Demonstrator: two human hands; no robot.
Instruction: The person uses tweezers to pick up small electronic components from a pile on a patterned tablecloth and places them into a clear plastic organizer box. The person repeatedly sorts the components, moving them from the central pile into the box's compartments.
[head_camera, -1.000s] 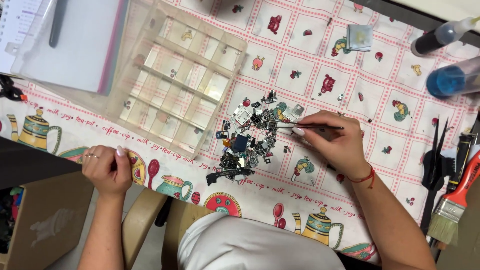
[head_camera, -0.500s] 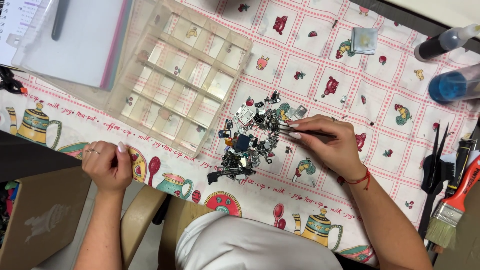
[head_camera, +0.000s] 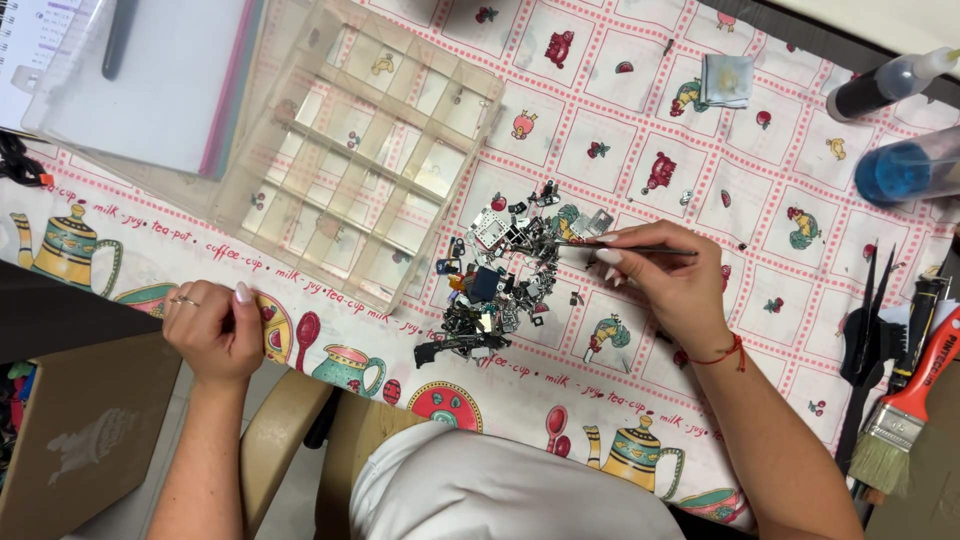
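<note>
A heap of small metal and electronic parts (head_camera: 500, 270) lies on a patterned tablecloth (head_camera: 640, 120). My right hand (head_camera: 670, 290) pinches thin tweezers (head_camera: 620, 248), whose tips reach left into the heap's upper right side. A red thread circles that wrist. My left hand (head_camera: 212, 330) rests in a loose fist on the table's near edge, a ring on one finger, with nothing in it. A clear plastic compartment box (head_camera: 370, 150) stands open just left of the heap, and a few tiny parts lie in some of its cells.
A clear lid with a pen on it (head_camera: 140, 70) lies far left. At the right are a dark dropper bottle (head_camera: 880, 85), a blue-capped container (head_camera: 905, 170), black tools (head_camera: 870, 330) and a red-handled brush (head_camera: 905, 410). A small folded cloth (head_camera: 725, 80) lies at the back.
The right hand's tweezers have shifted slightly within the heap. The left hand stays at the table edge.
</note>
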